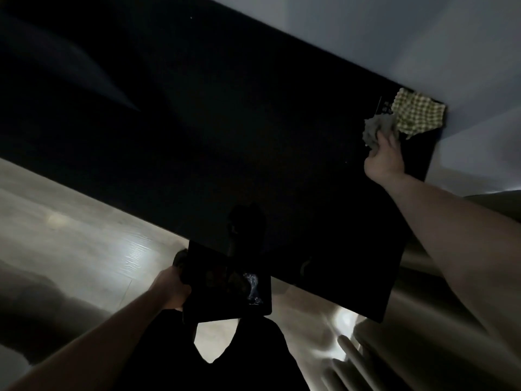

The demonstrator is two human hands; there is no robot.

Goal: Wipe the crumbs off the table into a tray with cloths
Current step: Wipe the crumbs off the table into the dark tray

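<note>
With my right grip (384, 153) bunched around the grey cloth (375, 131) at the surface's (197, 136) far right and my left grip (174, 289) clutching the tray (225, 286) at the near edge, a long sweep could scatter crumbs onto the floor (84, 235).

It looked like a dim room in a home: a long black table (197, 136) stood against a plain pale wall (394, 38), over pale wood-look flooring (84, 235), with a checked cloth (417, 114) lying at the table's far corner.
</note>
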